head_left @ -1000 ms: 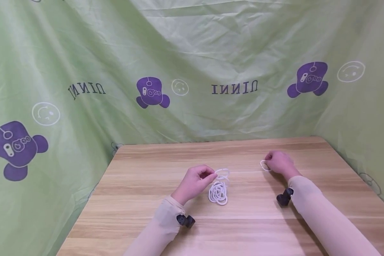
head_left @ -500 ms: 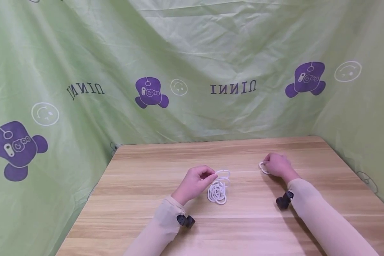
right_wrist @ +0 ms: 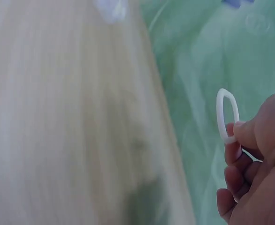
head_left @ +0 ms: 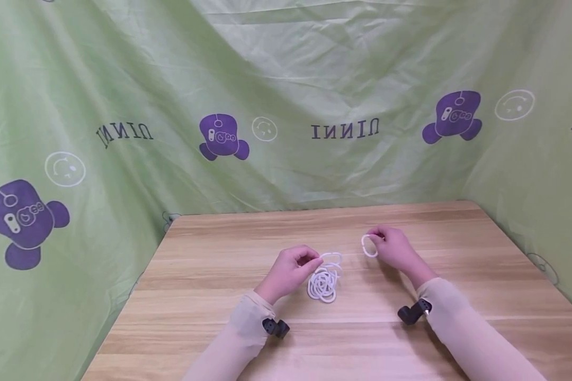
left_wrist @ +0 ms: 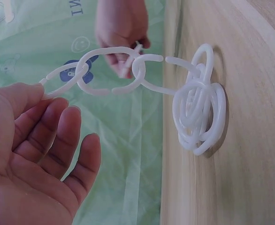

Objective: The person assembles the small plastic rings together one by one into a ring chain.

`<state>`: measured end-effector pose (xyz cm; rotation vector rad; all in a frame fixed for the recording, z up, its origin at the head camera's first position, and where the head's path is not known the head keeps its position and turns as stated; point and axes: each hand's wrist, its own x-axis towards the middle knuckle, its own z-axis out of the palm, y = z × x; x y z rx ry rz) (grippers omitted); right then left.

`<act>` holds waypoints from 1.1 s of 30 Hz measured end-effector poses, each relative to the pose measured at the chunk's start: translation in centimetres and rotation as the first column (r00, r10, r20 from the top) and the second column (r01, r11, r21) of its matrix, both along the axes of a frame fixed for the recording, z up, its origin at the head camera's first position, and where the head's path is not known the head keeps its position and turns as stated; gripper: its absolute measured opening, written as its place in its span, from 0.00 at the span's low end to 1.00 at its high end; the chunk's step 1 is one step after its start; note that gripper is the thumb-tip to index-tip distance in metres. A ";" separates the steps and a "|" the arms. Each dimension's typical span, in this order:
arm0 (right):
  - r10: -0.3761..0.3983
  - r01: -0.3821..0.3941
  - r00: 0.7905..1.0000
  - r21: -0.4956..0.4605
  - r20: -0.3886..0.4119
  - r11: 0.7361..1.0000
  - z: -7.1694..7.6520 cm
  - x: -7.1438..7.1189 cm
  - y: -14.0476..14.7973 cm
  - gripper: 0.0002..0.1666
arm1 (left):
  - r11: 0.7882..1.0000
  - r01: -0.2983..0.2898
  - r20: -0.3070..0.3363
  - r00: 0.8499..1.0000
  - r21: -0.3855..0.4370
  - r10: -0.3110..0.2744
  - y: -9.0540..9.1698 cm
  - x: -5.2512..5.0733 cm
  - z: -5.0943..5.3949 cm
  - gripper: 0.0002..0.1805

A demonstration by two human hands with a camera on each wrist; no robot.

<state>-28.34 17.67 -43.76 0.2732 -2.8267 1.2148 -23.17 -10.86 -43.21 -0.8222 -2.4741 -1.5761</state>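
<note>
My left hand (head_left: 289,271) pinches the end link of a white plastic chain between thumb and forefinger. In the left wrist view, a few joined links (left_wrist: 110,50) rise from the table to those fingertips, each with a small gap in its side. Below them the other links lie in a tangled heap (head_left: 322,286) on the wood. My right hand (head_left: 396,250) holds one separate white link (head_left: 364,246) above the table, to the right of the chain. Thumb and forefinger pinch that loose link (right_wrist: 220,115) near one end in the right wrist view.
The light wooden table (head_left: 209,328) reaches back to a green printed cloth (head_left: 286,180), which hangs behind it and along both sides. A small dark camera (head_left: 275,328) sits at the left wrist and another dark camera (head_left: 413,312) at the right wrist.
My right hand has brought the loose link leftward, nearer to the chain, lifting it from near the tabletop. The left hand keeps its pinch in nearly the same place.
</note>
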 end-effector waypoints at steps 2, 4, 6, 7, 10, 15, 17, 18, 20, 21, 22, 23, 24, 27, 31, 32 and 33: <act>0.015 -0.015 1.000 -0.041 0.002 0.999 0.6 0.6 -0.9 0.13 | 1.000 -0.007 0.004 1.000 -0.008 0.007 0.2 0.6 0.8 0.04; 0.031 -0.031 1.000 -0.081 -0.004 0.996 1.2 1.2 -1.8 0.12 | 1.000 -0.012 0.012 1.000 -0.013 0.012 0.3 0.8 1.1 0.03; 0.053 -0.055 0.998 -0.111 -0.020 0.992 1.8 1.8 -2.5 0.11 | 1.000 -0.022 0.018 1.000 -0.022 0.023 0.4 0.9 1.3 0.03; 0.060 -0.064 0.998 -0.120 -0.034 0.991 2.1 2.1 -2.8 0.10 | 1.000 -0.023 0.016 1.000 -0.021 0.023 0.4 0.9 1.3 0.03; 0.084 -0.093 0.994 -0.158 -0.063 0.983 2.9 2.9 -3.5 0.08 | 1.000 -0.020 0.024 0.999 -0.002 0.020 0.3 0.1 0.2 0.03; 0.125 -0.140 0.989 -0.225 -0.081 0.964 4.1 4.3 -4.7 0.06 | 1.000 -0.021 0.011 1.000 -0.011 0.021 0.3 0.2 0.2 0.03; 0.141 -0.158 0.986 -0.235 -0.089 0.959 4.3 4.7 -5.1 0.05 | 0.999 -0.029 -0.002 1.000 -0.029 0.029 0.4 0.3 0.4 0.02; 0.146 -0.164 0.985 -0.234 -0.093 0.958 4.4 4.8 -5.2 0.05 | 0.999 -0.026 -0.004 1.000 -0.030 0.026 0.4 0.4 0.5 0.02; 0.149 -0.169 0.984 -0.225 -0.101 0.959 4.4 4.9 -5.4 0.05 | 0.999 -0.020 -0.011 1.000 -0.034 0.020 0.5 0.9 1.2 0.02; 0.149 -0.168 0.983 -0.218 -0.104 0.961 4.3 4.9 -5.5 0.05 | 0.999 -0.015 -0.013 1.000 -0.033 0.014 0.5 1.1 1.6 0.03; 0.145 -0.164 0.984 -0.212 -0.104 0.963 4.3 4.9 -5.6 0.04 | 1.000 -0.007 -0.015 1.000 -0.029 0.007 0.5 1.4 2.0 0.03; 0.141 -0.161 0.984 -0.206 -0.106 0.965 4.3 4.9 -5.6 0.04 | 1.000 0.000 -0.016 1.000 -0.024 -0.001 0.5 1.7 2.4 0.03; 0.137 -0.157 0.985 -0.201 -0.107 0.967 4.2 4.9 -5.6 0.05 | 1.000 0.006 -0.021 1.000 -0.020 -0.006 0.5 1.9 2.7 0.03; 0.126 -0.146 0.986 -0.189 -0.111 0.971 4.1 4.9 -5.7 0.05 | 1.000 0.012 -0.034 0.999 -0.014 -0.013 0.5 2.2 3.3 0.03; 0.116 -0.137 0.985 -0.171 -0.127 0.976 4.1 5.1 -5.7 0.05 | 1.000 0.018 -0.035 0.999 -0.012 -0.018 0.6 2.3 3.4 0.03; 0.113 -0.134 0.985 -0.166 -0.131 0.977 4.1 5.1 -5.7 0.05 | 1.000 0.020 -0.034 0.999 -0.014 -0.021 0.6 2.3 3.4 0.03; 0.111 -0.133 0.984 -0.161 -0.136 0.978 4.1 5.2 -5.7 0.05 | 1.000 0.024 -0.034 0.999 -0.015 -0.025 0.6 2.3 3.4 0.03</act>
